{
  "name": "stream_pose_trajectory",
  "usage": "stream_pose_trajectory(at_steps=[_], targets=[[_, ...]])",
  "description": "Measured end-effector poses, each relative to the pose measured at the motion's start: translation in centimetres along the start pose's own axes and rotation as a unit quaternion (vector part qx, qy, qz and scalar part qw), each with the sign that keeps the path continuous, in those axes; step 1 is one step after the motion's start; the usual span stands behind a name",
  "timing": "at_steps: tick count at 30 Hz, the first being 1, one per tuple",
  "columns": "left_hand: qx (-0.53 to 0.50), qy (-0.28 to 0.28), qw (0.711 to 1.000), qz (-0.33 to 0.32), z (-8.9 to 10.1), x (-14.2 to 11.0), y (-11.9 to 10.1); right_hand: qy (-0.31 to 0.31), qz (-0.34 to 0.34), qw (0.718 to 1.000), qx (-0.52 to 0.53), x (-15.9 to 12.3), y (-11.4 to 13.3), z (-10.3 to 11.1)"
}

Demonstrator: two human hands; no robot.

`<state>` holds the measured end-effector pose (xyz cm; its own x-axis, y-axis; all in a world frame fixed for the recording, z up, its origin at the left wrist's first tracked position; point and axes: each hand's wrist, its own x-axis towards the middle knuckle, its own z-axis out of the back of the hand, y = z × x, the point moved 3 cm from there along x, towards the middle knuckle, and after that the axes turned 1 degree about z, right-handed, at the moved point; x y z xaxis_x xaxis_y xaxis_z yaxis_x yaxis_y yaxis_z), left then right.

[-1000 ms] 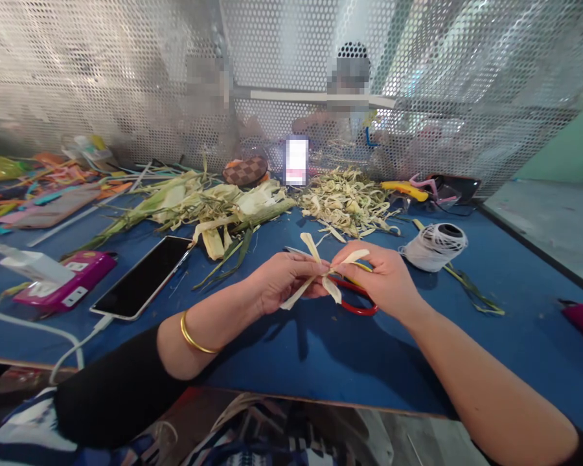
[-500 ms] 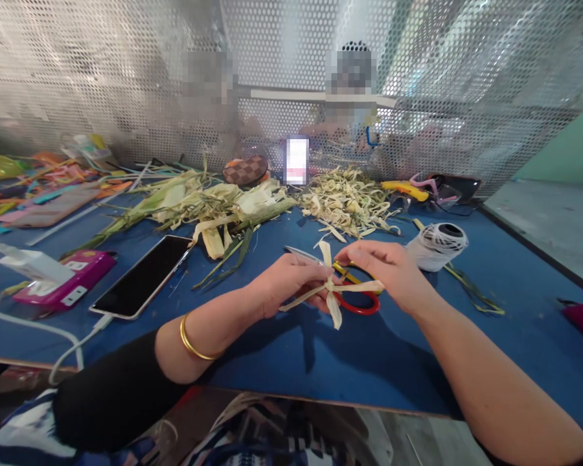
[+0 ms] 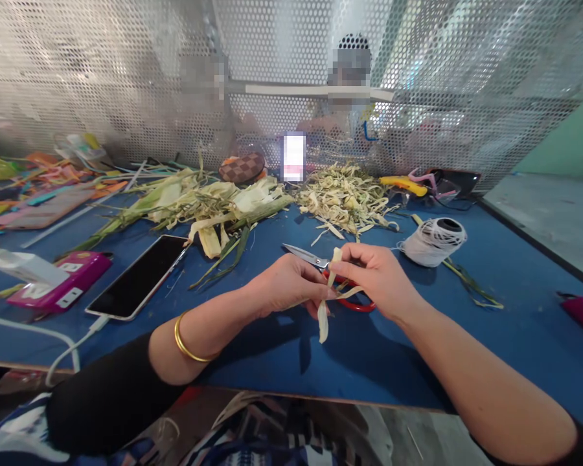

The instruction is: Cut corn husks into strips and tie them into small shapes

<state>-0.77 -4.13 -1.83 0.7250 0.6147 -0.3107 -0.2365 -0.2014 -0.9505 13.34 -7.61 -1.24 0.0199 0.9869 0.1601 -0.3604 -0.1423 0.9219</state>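
Both hands meet over the blue table (image 3: 490, 323), pinching a small bundle of pale corn-husk strips (image 3: 323, 317). My left hand (image 3: 286, 285), with a gold bangle on its wrist, grips the bundle from the left. From the right, my right hand (image 3: 376, 278) pinches the same strips, one end sticking up between the fingers and another hanging down. Red-handled scissors (image 3: 315, 262) lie on the table right behind the hands. A spool of white thread (image 3: 434, 241) stands to the right of my right hand.
A heap of green and pale corn husks (image 3: 208, 204) and a pile of cut husk shreds (image 3: 344, 197) lie further back. A black phone (image 3: 138, 275) on a cable, a pink box (image 3: 61, 288) and coloured strips sit left. Perforated metal screen behind, people beyond it.
The husk strips have been turned and drawn together: the ends that spread sideways now point up and hang down. Both hands have closed in on the bundle.
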Motion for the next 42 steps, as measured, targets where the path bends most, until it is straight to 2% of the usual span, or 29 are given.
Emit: stream_pose_trajectory(at_steps=[4, 9, 11, 15, 17, 23, 25, 27, 30, 32, 35, 42], targets=[[0.001, -0.007, 1.0, 0.009, 0.0, -0.1, -0.3, -0.015, -0.003, 1.0, -0.009, 0.1, -0.1, -0.1], [-0.059, -0.023, 0.998, 0.008, 0.3, 0.2, 0.1, -0.056, 0.029, 0.996, -0.058, 0.3, 0.4, 1.7], [-0.082, -0.026, 0.996, 0.004, 0.6, 0.4, 0.3, -0.039, 0.039, 0.993, -0.1, 0.3, 0.8, 2.2], [-0.096, -0.041, 0.995, -0.003, 0.9, 0.5, 0.4, 0.068, 0.054, 0.977, -0.196, 0.1, 1.1, 1.9], [-0.085, -0.047, 0.995, -0.007, 0.9, 0.5, 0.3, 0.093, 0.075, 0.966, -0.229, 0.0, 1.2, 1.6], [-0.074, -0.047, 0.996, -0.002, 0.7, 0.3, 0.0, 0.08, 0.122, 0.952, -0.269, 0.4, 0.9, 1.2], [-0.09, -0.052, 0.995, 0.0, 0.8, 0.4, 0.1, 0.056, 0.155, 0.946, -0.28, 0.4, 0.9, 1.2], [-0.119, -0.065, 0.991, -0.005, 0.9, 0.5, 0.2, -0.011, 0.218, 0.923, -0.317, 0.1, 1.3, 1.4], [-0.167, -0.071, 0.983, -0.022, 1.1, 0.6, 0.4, -0.104, 0.338, 0.849, -0.393, -1.0, 2.6, 1.1], [-0.187, -0.078, 0.979, -0.033, 1.1, 0.6, 0.4, -0.083, 0.401, 0.802, -0.435, -1.8, 3.3, 0.1], [-0.191, -0.104, 0.975, -0.043, 1.2, 0.6, 0.3, -0.013, 0.438, 0.747, -0.5, -2.6, 3.4, -1.8], [-0.198, -0.109, 0.973, -0.048, 1.0, 0.6, 0.2, 0.0, 0.451, 0.686, -0.57, -2.6, 2.7, -3.3]])
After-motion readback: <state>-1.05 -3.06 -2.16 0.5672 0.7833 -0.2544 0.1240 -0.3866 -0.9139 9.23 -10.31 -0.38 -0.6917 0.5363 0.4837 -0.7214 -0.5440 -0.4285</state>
